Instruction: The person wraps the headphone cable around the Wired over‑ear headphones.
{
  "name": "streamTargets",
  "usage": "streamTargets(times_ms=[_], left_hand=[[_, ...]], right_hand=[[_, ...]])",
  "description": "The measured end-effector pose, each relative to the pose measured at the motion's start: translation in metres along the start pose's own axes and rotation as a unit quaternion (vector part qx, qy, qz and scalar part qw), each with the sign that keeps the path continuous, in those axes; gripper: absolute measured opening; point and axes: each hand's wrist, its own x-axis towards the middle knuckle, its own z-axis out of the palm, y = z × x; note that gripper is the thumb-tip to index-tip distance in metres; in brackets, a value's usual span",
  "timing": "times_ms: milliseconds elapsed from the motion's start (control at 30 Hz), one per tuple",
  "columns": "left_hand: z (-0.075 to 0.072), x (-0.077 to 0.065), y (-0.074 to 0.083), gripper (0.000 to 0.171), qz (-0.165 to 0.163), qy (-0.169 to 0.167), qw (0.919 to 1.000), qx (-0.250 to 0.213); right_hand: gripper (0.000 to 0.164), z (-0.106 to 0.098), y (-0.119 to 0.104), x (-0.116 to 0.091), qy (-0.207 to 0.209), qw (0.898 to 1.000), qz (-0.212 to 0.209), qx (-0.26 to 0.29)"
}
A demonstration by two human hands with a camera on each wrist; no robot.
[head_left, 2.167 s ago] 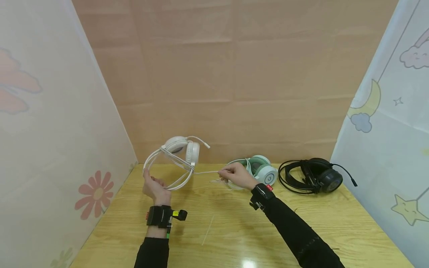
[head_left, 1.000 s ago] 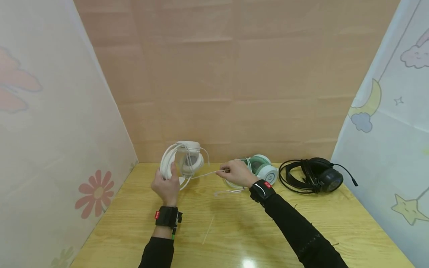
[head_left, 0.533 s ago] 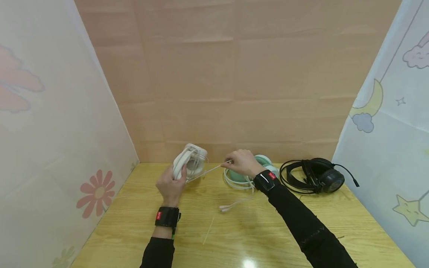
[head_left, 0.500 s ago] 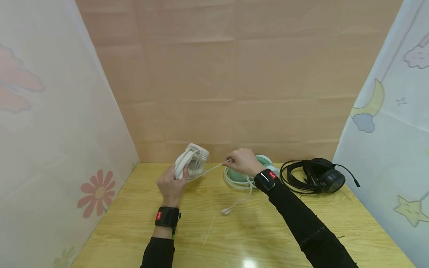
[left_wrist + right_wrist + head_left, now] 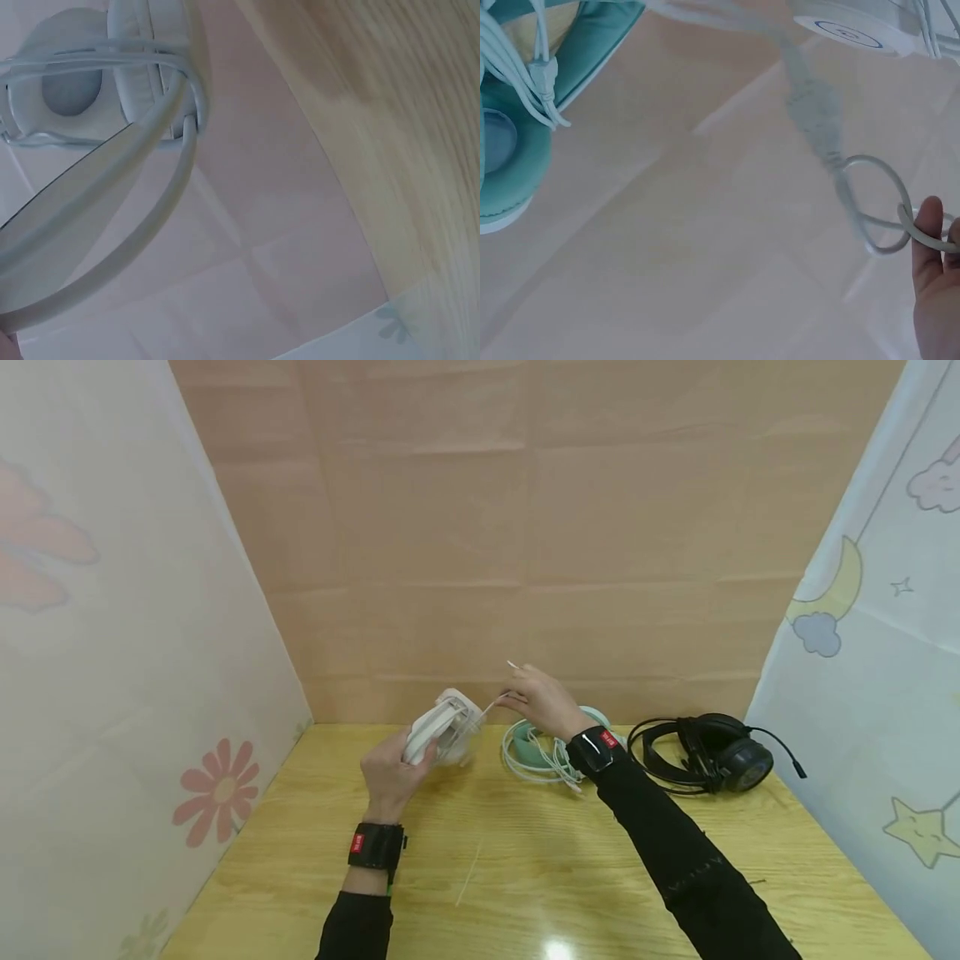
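Note:
My left hand (image 5: 390, 777) grips white headphones (image 5: 431, 732) by the headband, tilted above the table. In the left wrist view, white cable strands wrap the ear cups (image 5: 146, 56). With thumb and fingers, my right hand (image 5: 543, 700) pinches a white cable (image 5: 490, 707) to the right of these headphones and a little higher. A short end pokes up above the fingers. The right wrist view has the cable (image 5: 910, 210) looped near the thumb, beside a blurred thicker part (image 5: 815, 112). My left fingers are mostly hidden in the left wrist view.
Green-and-white headphones (image 5: 529, 749) with a bundled white cable lie behind my right forearm, partly hidden. To their right is a black headset (image 5: 738, 764) with coiled cable and microphone. A thin pale strip (image 5: 468, 874) lies on the wooden table (image 5: 300, 877). Walls enclose the sides and back.
My left hand has moved right, tipping and lowering the white headphones. My right hand has risen, still pinching the cable. White plugs that lay or hung near the table's middle are now away from there.

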Motion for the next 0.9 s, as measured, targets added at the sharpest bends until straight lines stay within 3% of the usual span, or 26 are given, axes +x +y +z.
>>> streamTargets(times_ms=[200, 400, 500, 700, 900], left_hand=[[-0.007, 0.000, 0.002, 0.038, -0.012, -0.053, 0.9985, -0.010], [-0.012, 0.003, 0.001, 0.024, -0.012, -0.039, 0.9977, -0.053], [-0.015, 0.003, -0.001, 0.017, -0.029, -0.035, 0.9943, -0.096], [-0.021, 0.004, -0.001, 0.019, -0.112, -0.038, 0.9770, -0.177], [-0.031, 0.011, 0.005, 0.016, -0.200, -0.067, 0.9468, -0.243]], right_hand=[[0.008, -0.004, -0.001, 0.009, 0.015, 1.000, 0.001, 0.018], [0.016, -0.006, 0.006, 0.011, 0.045, 0.999, -0.021, -0.008], [0.021, -0.007, 0.007, 0.010, 0.050, 0.998, -0.025, -0.028], [0.018, -0.004, 0.010, 0.007, 0.047, 0.998, -0.023, -0.032], [0.017, -0.001, 0.018, 0.004, 0.034, 0.999, -0.006, -0.013]])
